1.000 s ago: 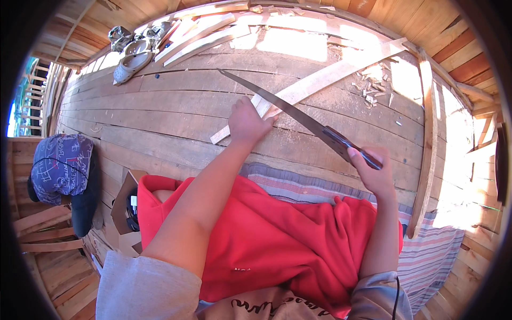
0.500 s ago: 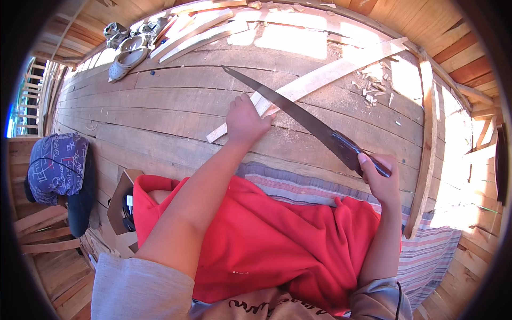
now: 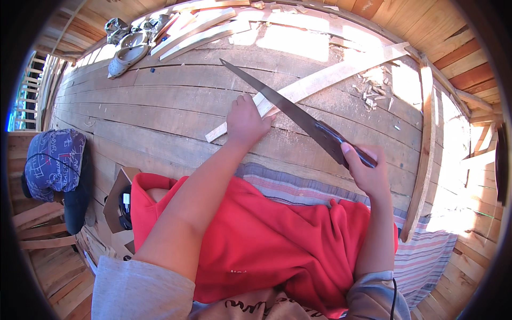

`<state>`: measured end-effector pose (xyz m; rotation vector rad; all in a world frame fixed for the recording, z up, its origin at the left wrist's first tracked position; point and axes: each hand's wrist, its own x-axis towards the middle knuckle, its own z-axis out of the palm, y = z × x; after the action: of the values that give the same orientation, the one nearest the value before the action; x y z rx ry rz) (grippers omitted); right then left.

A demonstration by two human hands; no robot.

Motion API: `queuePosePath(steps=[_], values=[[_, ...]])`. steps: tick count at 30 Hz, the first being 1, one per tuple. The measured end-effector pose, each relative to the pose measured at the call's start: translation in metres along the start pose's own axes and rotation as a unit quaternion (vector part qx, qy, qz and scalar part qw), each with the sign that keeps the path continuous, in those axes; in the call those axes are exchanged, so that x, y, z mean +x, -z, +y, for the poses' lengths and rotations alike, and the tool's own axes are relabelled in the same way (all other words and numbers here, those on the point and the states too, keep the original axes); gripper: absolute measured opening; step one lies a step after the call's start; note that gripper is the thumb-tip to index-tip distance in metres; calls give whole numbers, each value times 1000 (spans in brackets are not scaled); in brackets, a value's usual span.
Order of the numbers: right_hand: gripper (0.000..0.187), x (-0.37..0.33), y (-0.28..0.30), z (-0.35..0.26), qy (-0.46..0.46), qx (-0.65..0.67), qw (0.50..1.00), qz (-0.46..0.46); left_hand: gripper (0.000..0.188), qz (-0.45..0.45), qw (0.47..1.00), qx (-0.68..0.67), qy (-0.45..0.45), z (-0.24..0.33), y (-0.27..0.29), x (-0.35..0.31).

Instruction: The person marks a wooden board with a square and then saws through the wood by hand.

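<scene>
A handsaw [image 3: 292, 110] with a long dark blade and a dark handle is gripped in my right hand [image 3: 368, 169], the thumb lying along the handle. Its blade slants up and left across a pale wooden plank [image 3: 325, 81], with the tip reaching past the plank's far side. My left hand [image 3: 245, 120] is closed around the plank near its lower left end, just left of the blade. Part of the plank under my left fingers is hidden. Red cloth [image 3: 266, 234] covers my lap, below both forearms.
Small wood offcuts [image 3: 373, 90] and sawdust lie right of the plank. Clogs [image 3: 128, 56] and several pale boards [image 3: 205, 37] are at the far left. A long timber [image 3: 424, 144] runs along the right, over a striped mat [image 3: 426, 261]. Near the left wall is a patterned blue cap [image 3: 56, 162].
My right hand has pushed the saw up and to the left along its length, so the handle is nearer the plank. My left hand stays in place on the plank.
</scene>
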<state>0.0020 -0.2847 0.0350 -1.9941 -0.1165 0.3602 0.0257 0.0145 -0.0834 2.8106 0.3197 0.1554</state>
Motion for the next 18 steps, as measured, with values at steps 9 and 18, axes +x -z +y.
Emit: queuePosePath(steps=[9,18], values=[[49,-4,-21,-11,-20,36,999,5,67,-26,999,23,0,0,6,6],[53,14,-40,-11,16,12,999,33,69,-15,1000,16,-6,2,3,7]])
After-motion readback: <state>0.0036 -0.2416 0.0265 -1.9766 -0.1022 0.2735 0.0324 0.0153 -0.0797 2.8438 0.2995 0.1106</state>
